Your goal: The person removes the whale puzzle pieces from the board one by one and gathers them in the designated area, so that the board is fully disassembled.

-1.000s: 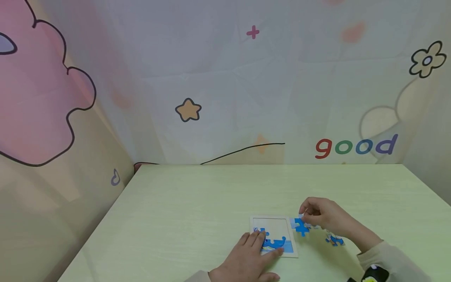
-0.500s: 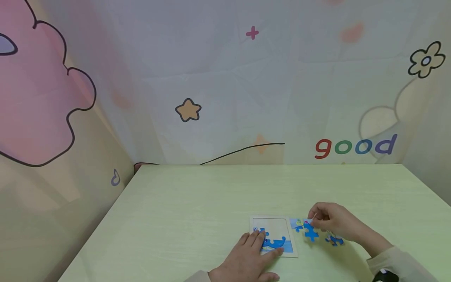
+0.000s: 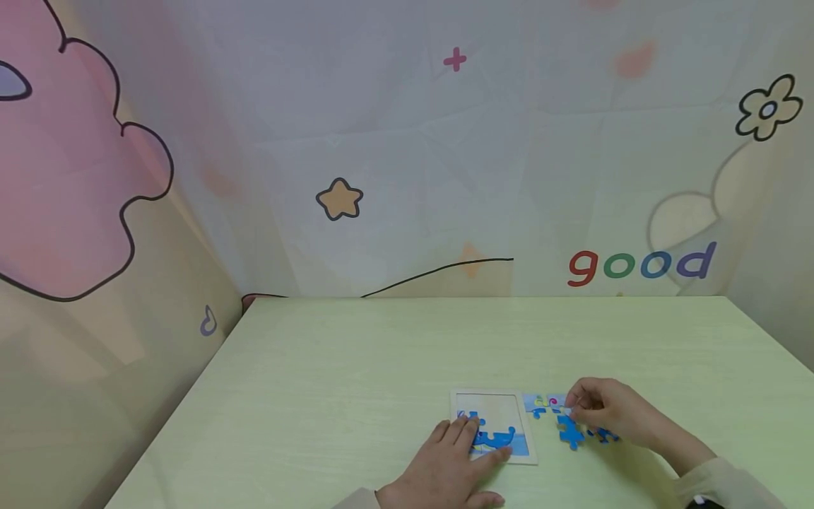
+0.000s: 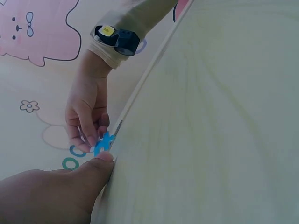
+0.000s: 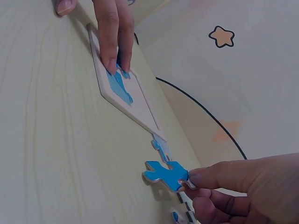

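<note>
A white puzzle tray [image 3: 490, 404] lies on the table, with blue pieces fitted along its near edge [image 3: 492, 440]. My left hand [image 3: 459, 449] lies flat on the tray's near left part, straight fingers pressing the fitted pieces; the right wrist view shows those fingers [image 5: 114, 35] on the tray [image 5: 122, 95]. To the right of the tray, my right hand [image 3: 577, 411] pinches a blue puzzle piece [image 3: 570, 431] by one tab, low over the table. The same piece [image 5: 166, 173] shows in the right wrist view, and again as a blue piece [image 4: 103, 142] in the left wrist view.
Loose pieces lie right of the tray: two light blue ones [image 3: 538, 405] [image 3: 556, 403] and a blue one [image 3: 604, 435] partly under my right hand. The pale green table [image 3: 381, 353] meets patterned fabric walls at the back and left.
My right hand has carried the blue piece rightward and nearer to me, away from the tray, uncovering the light blue pieces. The left hand has stayed put.
</note>
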Demonstrator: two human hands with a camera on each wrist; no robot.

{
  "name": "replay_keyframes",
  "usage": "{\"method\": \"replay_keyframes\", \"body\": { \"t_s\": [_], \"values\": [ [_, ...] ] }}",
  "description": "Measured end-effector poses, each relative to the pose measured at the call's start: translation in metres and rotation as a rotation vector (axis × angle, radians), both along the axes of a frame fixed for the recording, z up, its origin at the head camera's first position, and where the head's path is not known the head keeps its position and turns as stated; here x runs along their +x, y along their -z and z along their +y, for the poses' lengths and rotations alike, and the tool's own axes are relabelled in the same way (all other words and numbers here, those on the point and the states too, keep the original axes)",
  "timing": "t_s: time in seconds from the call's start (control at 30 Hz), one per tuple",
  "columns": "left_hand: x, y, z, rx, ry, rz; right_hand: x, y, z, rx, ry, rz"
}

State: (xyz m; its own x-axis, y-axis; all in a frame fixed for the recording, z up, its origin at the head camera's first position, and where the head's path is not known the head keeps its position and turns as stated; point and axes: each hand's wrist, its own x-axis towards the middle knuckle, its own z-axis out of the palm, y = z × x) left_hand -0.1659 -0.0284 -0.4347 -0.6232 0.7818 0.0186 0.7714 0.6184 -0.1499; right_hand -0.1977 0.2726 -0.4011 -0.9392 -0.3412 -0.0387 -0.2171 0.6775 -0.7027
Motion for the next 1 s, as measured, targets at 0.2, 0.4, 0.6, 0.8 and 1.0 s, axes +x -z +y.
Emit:
{"method": "replay_keyframes", "body": {
  "t_s": [0.2, 0.4, 0.6, 0.8, 1.0],
  "values": [
    [0.0, 0.0, 0.0, 0.012, -0.004, -0.021, 0.0, 0.007, 0.003, -0.001, 0.008, 0.0],
    [0.001, -0.001, 0.0, 0.014, -0.009, -0.028, -0.001, 0.01, 0.004, 0.03, 0.031, 0.015],
    [0.0, -0.002, 0.001, -0.003, -0.014, -0.037, 0.0, 0.011, 0.001, 0.086, 0.094, 0.031],
    [-0.001, -0.003, 0.0, -0.005, -0.005, -0.041, 0.001, 0.013, -0.002, 0.127, 0.131, 0.051],
    [0.001, -0.005, 0.002, -0.022, -0.025, -0.066, 0.004, 0.01, -0.004, 0.135, 0.134, 0.103]
  ]
}}
